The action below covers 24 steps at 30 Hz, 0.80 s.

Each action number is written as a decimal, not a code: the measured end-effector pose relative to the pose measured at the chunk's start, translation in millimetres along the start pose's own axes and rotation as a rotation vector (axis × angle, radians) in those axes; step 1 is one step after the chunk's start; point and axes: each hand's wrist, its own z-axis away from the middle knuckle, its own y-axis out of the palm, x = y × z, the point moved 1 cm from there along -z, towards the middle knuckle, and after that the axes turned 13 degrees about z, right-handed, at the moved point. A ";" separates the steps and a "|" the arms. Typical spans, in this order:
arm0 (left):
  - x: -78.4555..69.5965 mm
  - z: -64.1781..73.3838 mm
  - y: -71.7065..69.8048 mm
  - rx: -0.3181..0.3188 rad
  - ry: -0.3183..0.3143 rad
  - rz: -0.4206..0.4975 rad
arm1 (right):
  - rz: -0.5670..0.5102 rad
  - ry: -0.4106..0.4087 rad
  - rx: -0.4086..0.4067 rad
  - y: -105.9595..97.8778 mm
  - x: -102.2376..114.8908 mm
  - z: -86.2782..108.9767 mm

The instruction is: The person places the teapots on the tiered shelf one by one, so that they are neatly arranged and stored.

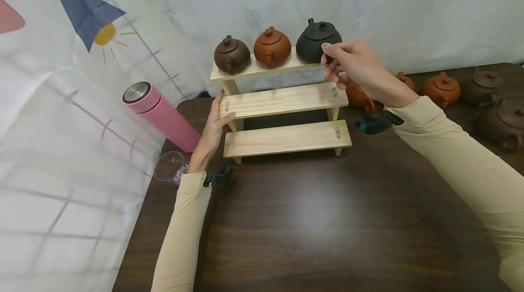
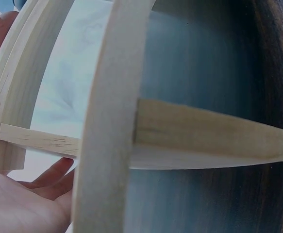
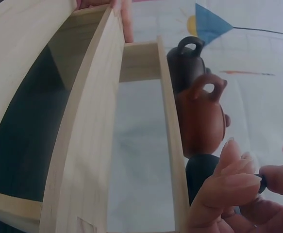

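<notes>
At the right end of the top shelf sits a black teapot (image 1: 313, 44). My right hand (image 1: 360, 67) pinches it at its near right side, where the fingers partly hide its handle. Beside it on that shelf stand a reddish-brown teapot (image 1: 272, 48) and a dark brown teapot (image 1: 232, 55). All three rest on a three-step wooden stand (image 1: 282, 100). My left hand (image 1: 210, 130) grips the left end of the middle step, thumb on top. In the left wrist view, fingers (image 2: 54, 179) reach behind the stand's leg.
Several brown and reddish teapots (image 1: 441, 88) stand on the dark table (image 1: 311, 219) at the right. A pink flask (image 1: 163, 117) and a clear cup (image 1: 169, 167) are left of the stand. White printed cloth (image 1: 196, 5) hangs behind.
</notes>
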 end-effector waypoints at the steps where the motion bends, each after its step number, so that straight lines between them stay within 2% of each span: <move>1: 0.1 0.1 -0.1 0.001 0.000 -0.003 | 0.013 0.000 0.006 0.7 0.5 -0.5; 7: -0.1 0.7 0.3 0.001 -0.002 -0.013 | 0.054 0.016 0.042 1.4 3.4 -3.7; 17: -1.6 1.4 0.9 0.009 0.000 0.006 | 0.013 0.009 0.041 4.3 -0.1 -2.9; 21: -2.0 2.6 2.2 0.003 -0.004 0.004 | -0.064 -0.019 0.036 7.7 -3.8 2.0; 24: -3.0 3.2 2.2 0.003 -0.008 0.004 | -0.195 -0.035 0.031 10.3 -8.6 6.3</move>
